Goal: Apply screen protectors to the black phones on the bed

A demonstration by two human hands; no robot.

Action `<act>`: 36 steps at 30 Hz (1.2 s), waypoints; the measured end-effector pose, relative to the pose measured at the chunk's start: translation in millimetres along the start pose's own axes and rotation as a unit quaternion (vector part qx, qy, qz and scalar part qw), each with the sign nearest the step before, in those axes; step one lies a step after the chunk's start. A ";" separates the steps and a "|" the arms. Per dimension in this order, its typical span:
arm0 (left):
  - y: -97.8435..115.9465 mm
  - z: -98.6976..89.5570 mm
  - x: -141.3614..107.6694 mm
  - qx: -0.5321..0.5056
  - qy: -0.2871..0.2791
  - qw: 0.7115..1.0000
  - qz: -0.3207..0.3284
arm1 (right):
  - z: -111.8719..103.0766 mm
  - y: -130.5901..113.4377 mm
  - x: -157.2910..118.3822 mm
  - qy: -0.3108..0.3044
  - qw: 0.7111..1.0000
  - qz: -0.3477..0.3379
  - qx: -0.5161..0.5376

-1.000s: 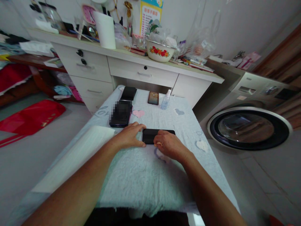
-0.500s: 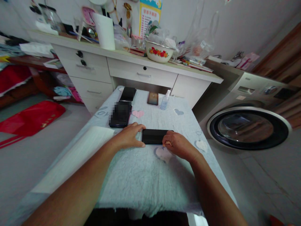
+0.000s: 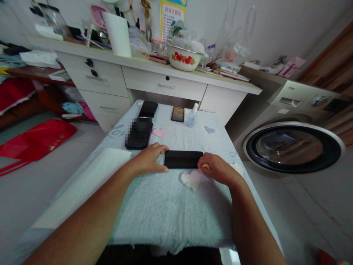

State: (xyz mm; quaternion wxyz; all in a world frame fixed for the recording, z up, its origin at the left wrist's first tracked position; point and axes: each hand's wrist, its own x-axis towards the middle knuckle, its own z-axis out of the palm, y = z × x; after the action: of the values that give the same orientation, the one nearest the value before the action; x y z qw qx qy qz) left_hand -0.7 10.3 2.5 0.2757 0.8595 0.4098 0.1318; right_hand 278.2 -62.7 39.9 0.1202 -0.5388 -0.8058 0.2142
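A smartphone (image 3: 183, 159) with a dark screen lies flat and sideways on the cloth-covered table. My left hand (image 3: 151, 159) braces its left end, thumb at the near corner and fingers at the far corner. At the phone's right end is my right hand (image 3: 216, 167), closed on a small orange cloth (image 3: 204, 166), most of which the fingers hide. Beyond my left hand lie a partly blurred dark device (image 3: 139, 138) and another black device (image 3: 148, 109). A brown-backed phone (image 3: 178, 114) and a clear spray bottle (image 3: 192, 116) stand farther back.
A long white sheet (image 3: 85, 186) lies along the table's left side. The heart-patterned tablecloth (image 3: 171, 213) covers the table. Behind is a white desk (image 3: 190, 86) with a floral enamel bowl (image 3: 184, 59) and paper roll (image 3: 118, 35); a washing machine (image 3: 300, 110) stands right.
My right hand has slid rightwards with the orange cloth, from over the phone's screen to its right end. My left hand stays at the left end. The view has shifted slightly.
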 end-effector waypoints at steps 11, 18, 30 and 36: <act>-0.9 0.7 0.2 0.001 -0.002 1.000 -0.001 | -8.8 5.7 -7.1 -0.010 0.999 0.031 0.010; 0.7 -0.4 0.0 -0.002 -0.002 1.000 -0.006 | -12.6 6.5 -8.8 -0.022 0.998 0.055 0.007; 1.1 -0.4 0.0 0.001 -0.005 1.000 -0.007 | -11.0 9.9 -8.4 -0.004 0.998 0.058 -0.001; 0.3 0.5 -0.4 -0.002 -0.001 1.000 -0.003 | -6.6 11.2 -5.2 0.026 0.998 0.054 -0.021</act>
State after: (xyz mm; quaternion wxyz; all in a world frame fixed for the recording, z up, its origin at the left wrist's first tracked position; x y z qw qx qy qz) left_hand -0.5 9.7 2.3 0.2780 0.8577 0.4121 0.1312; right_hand 292.2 -62.4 40.6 0.1178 -0.5890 -0.7768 0.1893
